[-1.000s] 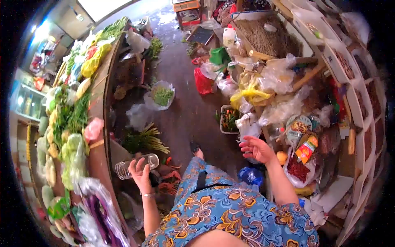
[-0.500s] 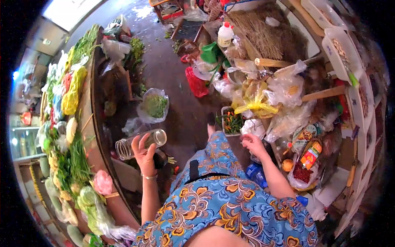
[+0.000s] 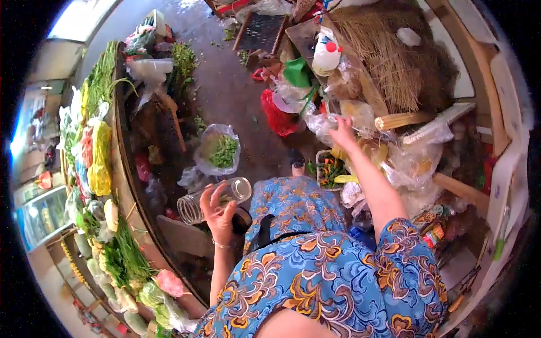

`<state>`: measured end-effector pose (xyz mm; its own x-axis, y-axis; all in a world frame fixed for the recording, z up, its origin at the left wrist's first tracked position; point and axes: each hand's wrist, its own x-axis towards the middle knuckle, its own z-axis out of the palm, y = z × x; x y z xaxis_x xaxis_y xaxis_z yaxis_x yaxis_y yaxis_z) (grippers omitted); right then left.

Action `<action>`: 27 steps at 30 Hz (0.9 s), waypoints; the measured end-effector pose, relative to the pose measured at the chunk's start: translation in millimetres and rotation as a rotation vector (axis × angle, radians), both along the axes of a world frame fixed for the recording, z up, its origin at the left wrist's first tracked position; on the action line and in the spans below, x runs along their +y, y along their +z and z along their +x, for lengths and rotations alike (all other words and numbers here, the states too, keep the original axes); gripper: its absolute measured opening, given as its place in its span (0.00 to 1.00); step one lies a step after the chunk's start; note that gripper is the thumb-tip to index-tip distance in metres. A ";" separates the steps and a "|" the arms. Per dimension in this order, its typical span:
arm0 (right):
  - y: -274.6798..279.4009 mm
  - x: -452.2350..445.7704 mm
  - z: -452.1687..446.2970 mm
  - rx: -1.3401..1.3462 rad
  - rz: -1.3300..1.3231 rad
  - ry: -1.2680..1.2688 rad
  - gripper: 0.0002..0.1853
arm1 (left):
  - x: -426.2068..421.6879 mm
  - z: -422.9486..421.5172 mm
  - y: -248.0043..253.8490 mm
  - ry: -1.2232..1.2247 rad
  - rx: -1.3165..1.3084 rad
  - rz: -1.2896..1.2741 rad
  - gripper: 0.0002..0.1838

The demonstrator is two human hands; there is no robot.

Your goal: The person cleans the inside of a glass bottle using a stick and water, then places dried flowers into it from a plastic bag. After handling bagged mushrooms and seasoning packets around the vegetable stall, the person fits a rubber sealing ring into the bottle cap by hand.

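Note:
My left hand is closed round a clear glass jar, which is tilted on its side with its ridged, threaded end to the left. My right hand is stretched out over the heap on the right, its fingers apart at a crumpled clear plastic bag; whether they touch it is hard to see. Below that hand stands a container of red and green chillies. A red plastic bag and a green bag lie just beyond.
To the left runs a stall edge laden with greens and a yellow bag. An open bag of chopped greens sits on the floor. On the right are a white jug, dry straw-like stalks and a wooden stick.
My right hand has moved forward from near my leg to the plastic bags. The view has shifted, and my left hand still holds the jar.

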<state>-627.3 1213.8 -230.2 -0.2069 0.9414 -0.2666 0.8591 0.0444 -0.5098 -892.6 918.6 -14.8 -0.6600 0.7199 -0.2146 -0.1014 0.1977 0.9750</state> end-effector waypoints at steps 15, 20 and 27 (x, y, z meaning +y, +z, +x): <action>2.0 43.9 27.8 0.272 -0.002 -0.235 0.24 | 171.3 -76.9 -31.6 -0.318 0.247 -0.138 0.26; 34.8 30.1 20.8 0.239 0.029 -0.347 0.16 | 300.1 -98.9 -88.3 -0.454 -0.039 0.035 0.40; 101.2 38.8 -13.1 0.470 0.034 -0.565 0.09 | 482.3 -104.3 -133.6 -0.766 0.107 0.064 0.38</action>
<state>-640.3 1252.5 -128.9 0.2268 0.9443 -0.2384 0.4463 -0.3183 -0.8364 -996.9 1400.9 -148.4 0.0119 0.9927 -0.1203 0.1363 0.1176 0.9837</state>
